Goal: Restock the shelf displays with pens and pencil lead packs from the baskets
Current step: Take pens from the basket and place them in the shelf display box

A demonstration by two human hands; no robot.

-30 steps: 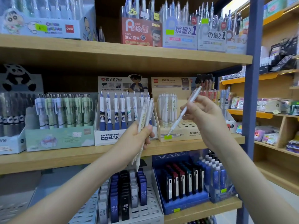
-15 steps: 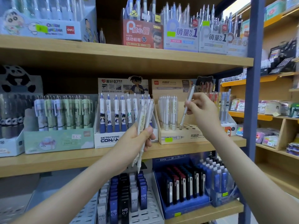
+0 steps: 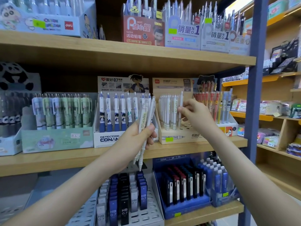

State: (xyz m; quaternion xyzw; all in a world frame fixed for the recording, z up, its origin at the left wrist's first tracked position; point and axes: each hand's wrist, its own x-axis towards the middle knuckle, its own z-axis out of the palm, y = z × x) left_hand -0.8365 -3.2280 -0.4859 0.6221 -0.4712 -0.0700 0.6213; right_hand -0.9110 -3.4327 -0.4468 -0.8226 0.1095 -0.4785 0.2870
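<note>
Left hand (image 3: pixel 136 137) is gripping a bundle of white pens (image 3: pixel 146 115), tips down, in front of the Conan box (image 3: pixel 105 139); pens are overlapping, so count is unclear. Right hand (image 3: pixel 195 115) is pinching a single white pen (image 3: pixel 181 101) upright over the beige display box (image 3: pixel 179 137) on the middle shelf (image 3: pixel 48 160); can't tell if its tip is seated in a hole. Lead packs (image 3: pixel 124 193) are standing on the shelf below, partly hidden by the left forearm

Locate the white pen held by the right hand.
Head view, centre-right: the white pen stands upright at the beige display box, beside its row of white pens.
</note>
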